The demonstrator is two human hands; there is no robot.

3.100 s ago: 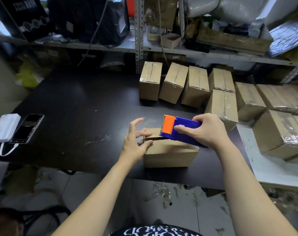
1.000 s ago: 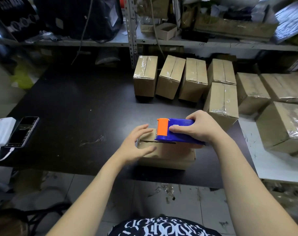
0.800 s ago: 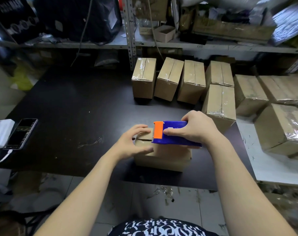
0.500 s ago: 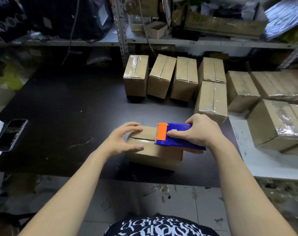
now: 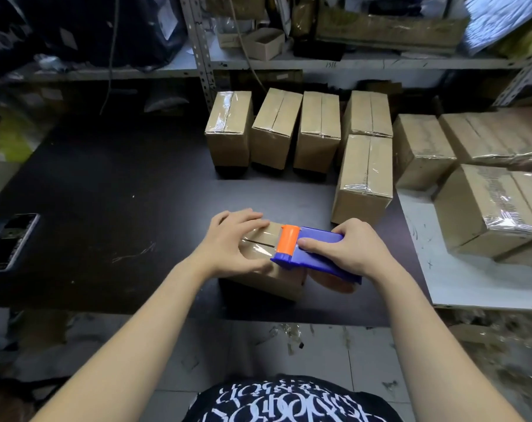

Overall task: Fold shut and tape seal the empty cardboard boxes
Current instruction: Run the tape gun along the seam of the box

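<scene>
1. Since three seconds back, the left hand [image 5: 231, 242] has dropped from a hover at the box's end onto the small brown cardboard box [image 5: 267, 277]. The blue plastic tape dispenser with an orange roller head [image 5: 315, 254] has run from mid-lid toward the box's right end.
2. Position: the box sits near the front edge of the dark table [image 5: 106, 190], right of centre. It is well apart from the row of taped brown boxes [image 5: 316, 132] along the far edge.
3. Left hand: fingers straight and spread flat on the lid's left part, thumb at the near side, pressing rather than clasping. Right hand [image 5: 350, 254]: fingers and thumb wrapped round the dispenser body.
4. A strip of clear tape [image 5: 260, 234] covers the left part of the centre seam, and a dark slit shows beneath it.
5. Risk: the tape bridges an open gap and seals loosely. Likely cause: flaps not pressed fully together.
6. Risk: the pull drags the light, empty box rightward or off the front edge. Likely cause: the left hand easing off.
7. Risk: the tape creases or tears short. Likely cause: the dispenser tilting where it overhangs the right end.
8. Risk: the left thumb lies just beside the dispenser head. The cutter is not visible, but contact is possible.
</scene>
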